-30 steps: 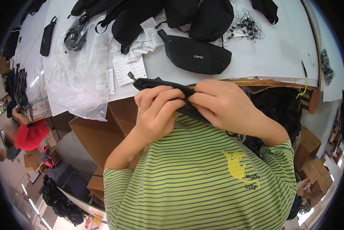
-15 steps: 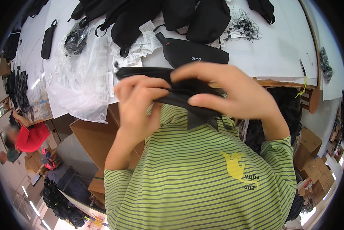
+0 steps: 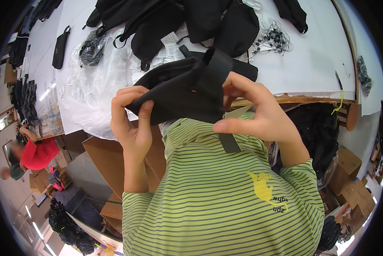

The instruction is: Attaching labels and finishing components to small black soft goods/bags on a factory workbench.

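Note:
A black fabric pouch (image 3: 178,96) with a strap loop standing up on its right part is stretched between my two hands above the table's near edge. My left hand (image 3: 133,117) pinches its left corner, thumb in front and fingers behind. At its right end my right hand (image 3: 259,111) is closed on the edge, the fingertips partly hidden. A dark hang tag (image 3: 230,143) dangles below that end, and a pale tag (image 3: 238,112) shows beside the right thumb. Behind the held pouch lies another black pouch (image 3: 247,71), mostly covered from view.
Several black pouches (image 3: 161,36) are heaped at the table's far side over white printed labels (image 3: 170,47). Clear plastic bags (image 3: 93,102) lie to the left, a tangle of black cords (image 3: 276,40) to the right. Cardboard boxes (image 3: 108,158) stand below. A person in red (image 3: 40,151) is far left.
The pouch has been turned and spread so its broad side shows, with the strap loop now upright. My left hand has shifted left; the right hand has moved to the pouch's right edge.

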### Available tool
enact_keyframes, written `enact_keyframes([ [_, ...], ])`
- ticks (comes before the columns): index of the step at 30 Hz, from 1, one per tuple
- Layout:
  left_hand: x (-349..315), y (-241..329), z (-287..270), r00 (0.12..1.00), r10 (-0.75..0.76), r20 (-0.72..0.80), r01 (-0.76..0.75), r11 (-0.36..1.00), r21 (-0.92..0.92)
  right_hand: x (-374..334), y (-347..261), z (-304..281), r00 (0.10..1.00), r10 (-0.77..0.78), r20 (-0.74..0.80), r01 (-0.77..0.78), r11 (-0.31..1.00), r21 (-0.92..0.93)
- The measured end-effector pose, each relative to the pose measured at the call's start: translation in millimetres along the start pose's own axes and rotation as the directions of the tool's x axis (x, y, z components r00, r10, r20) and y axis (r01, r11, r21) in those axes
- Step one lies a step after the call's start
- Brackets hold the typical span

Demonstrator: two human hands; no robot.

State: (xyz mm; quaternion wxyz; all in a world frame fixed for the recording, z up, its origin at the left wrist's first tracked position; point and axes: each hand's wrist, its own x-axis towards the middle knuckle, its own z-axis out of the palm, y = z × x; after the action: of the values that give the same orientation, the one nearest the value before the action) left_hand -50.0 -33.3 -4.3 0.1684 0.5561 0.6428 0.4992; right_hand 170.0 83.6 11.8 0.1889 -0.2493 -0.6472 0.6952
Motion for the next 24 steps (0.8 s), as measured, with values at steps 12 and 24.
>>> enact_keyframes([
  [12,-1.8,10.7,-6.8,0.995,-0.097,0.014,0.097,0.995,-0.020,0.6,-7.4,-7.9,0.949,0.256,0.185,-0.307,0.886,0.348],
  [24,3.4,15.8,-4.9,0.992,-0.120,0.045,0.122,0.992,-0.028,2.0,6.6,-9.8,0.923,0.328,0.199,-0.383,0.755,0.532],
])
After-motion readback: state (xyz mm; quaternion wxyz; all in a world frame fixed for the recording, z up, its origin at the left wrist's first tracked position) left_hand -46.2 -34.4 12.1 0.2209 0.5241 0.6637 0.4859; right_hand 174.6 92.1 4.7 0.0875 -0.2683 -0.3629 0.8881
